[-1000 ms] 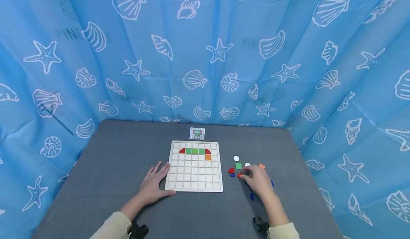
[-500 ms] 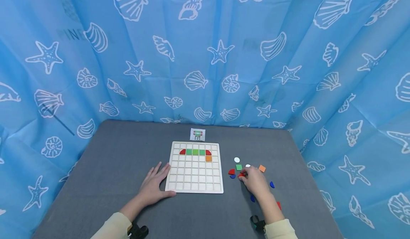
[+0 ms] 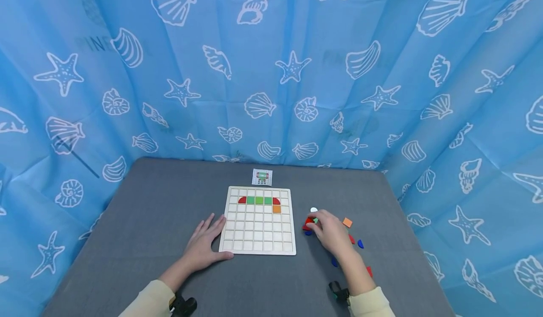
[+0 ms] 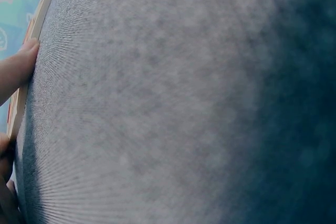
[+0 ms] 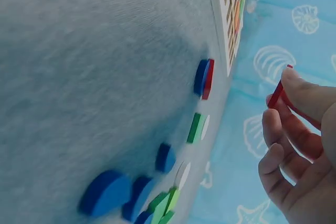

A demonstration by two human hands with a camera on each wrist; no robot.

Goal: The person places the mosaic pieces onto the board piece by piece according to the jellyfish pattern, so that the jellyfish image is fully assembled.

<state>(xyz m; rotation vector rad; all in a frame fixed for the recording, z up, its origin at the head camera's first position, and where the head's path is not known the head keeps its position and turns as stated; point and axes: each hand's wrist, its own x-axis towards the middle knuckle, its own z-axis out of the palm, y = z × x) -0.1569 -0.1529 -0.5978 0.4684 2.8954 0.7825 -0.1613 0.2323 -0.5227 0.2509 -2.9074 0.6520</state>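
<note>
My left hand (image 3: 201, 246) rests at the left edge of a white grid board (image 3: 257, 247), fingers spread and thumb touching its lower left corner. In the left wrist view a finger or thumb (image 4: 21, 66) lies against the board's side. Toward the top of the board sits a row of red and green tiles (image 3: 259, 200), with an orange square (image 3: 276, 209) under its right end. Right of the board, my right hand (image 3: 333, 234) holds a small red tile (image 5: 276, 94) between thumb and finger, raised off the table. Its exact shape is partly hidden by the fingers.
Loose tiles lie around and under the right hand: an orange square (image 3: 347, 222), a white disc (image 3: 314, 209), blue half-rounds (image 5: 106, 192), and green pieces (image 5: 195, 127). Behind the board lies a small printed pattern card (image 3: 262, 177). A blue shell-patterned curtain (image 3: 263, 71) hangs behind the grey table.
The right hand has picked up the red tile from the table and moved left with it, toward the board, over the other loose tiles. The left hand has stayed in place.
</note>
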